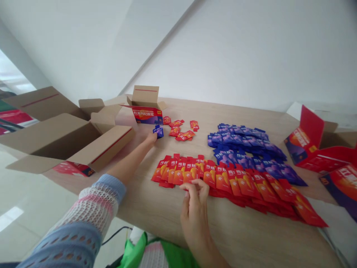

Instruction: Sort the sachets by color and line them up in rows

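Note:
At the far left of the table, my left hand [152, 138] is closed on a small blue pouch [158, 131], its fingers mostly hidden by the angle. My right hand [195, 201] is at the near side, just in front of a long overlapping row of red pouches [221, 178] with orange fruit prints. Its fingers are loosely curled, the thumb is apart from the index finger, and nothing shows between them. Behind the red row lie several stacked rows of blue pouches [242, 141]. Loose red pouches [185, 135] are scattered to the right of my left hand.
An open red-printed carton [147, 114] stands at the back left. A larger open brown carton [111, 149] lies at the left edge, its flaps spread. On the right are more red cartons [301, 143] and a white sheet [331, 219]. A white wall [251, 56] rises behind the table.

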